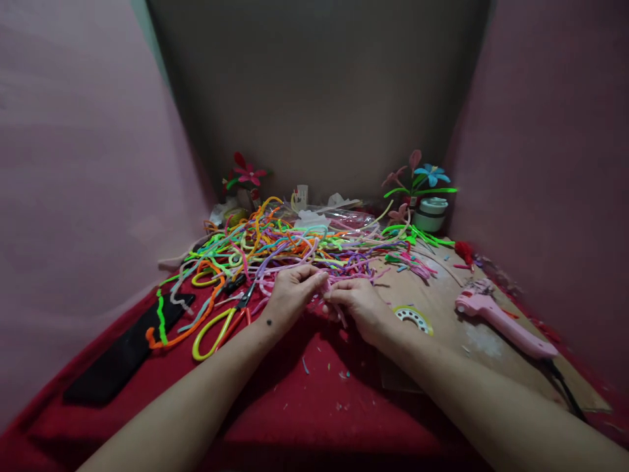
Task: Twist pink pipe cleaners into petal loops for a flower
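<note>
Close together at the middle of the head view, my left hand and my right hand both pinch a pink pipe cleaner. Its lower end hangs below my right fingers; the rest is partly hidden by my fingertips. Behind my hands spreads a tangled heap of coloured pipe cleaners. Just left of my left hand lie scissors with yellow and red handles, their blades pointing toward the heap.
On the right, a pink glue gun with a black cord and a tape roll lie on cardboard. A black slab lies left on the red cloth. Pipe-cleaner flowers and a lidded pot stand behind.
</note>
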The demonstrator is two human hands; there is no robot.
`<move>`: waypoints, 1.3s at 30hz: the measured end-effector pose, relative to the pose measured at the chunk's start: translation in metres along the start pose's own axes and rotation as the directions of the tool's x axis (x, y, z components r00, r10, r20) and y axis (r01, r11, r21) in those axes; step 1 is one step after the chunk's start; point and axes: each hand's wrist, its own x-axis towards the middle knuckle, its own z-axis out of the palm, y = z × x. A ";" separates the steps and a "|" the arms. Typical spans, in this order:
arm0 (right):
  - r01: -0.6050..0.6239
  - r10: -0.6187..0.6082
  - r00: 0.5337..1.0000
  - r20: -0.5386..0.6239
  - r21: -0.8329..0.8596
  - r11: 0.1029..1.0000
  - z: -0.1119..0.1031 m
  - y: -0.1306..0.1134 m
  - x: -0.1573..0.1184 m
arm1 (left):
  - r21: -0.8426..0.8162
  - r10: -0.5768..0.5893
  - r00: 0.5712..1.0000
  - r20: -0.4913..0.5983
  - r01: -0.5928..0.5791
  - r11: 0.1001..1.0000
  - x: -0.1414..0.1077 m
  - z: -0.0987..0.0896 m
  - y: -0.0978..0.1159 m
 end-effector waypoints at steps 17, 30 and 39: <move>0.000 0.002 1.000 -0.020 0.108 0.994 -0.004 0.003 0.004 | -0.197 -0.105 0.989 0.100 0.123 0.973 0.000 -0.009 0.004; 0.000 0.006 0.999 -0.034 0.169 0.986 -0.003 0.003 0.005 | -0.075 -0.160 0.979 0.130 0.171 0.982 -0.001 -0.009 0.004; -0.024 0.033 0.998 -0.044 0.182 0.983 -0.004 0.002 0.006 | -0.059 -0.111 0.989 0.094 0.117 0.991 -0.003 -0.004 0.004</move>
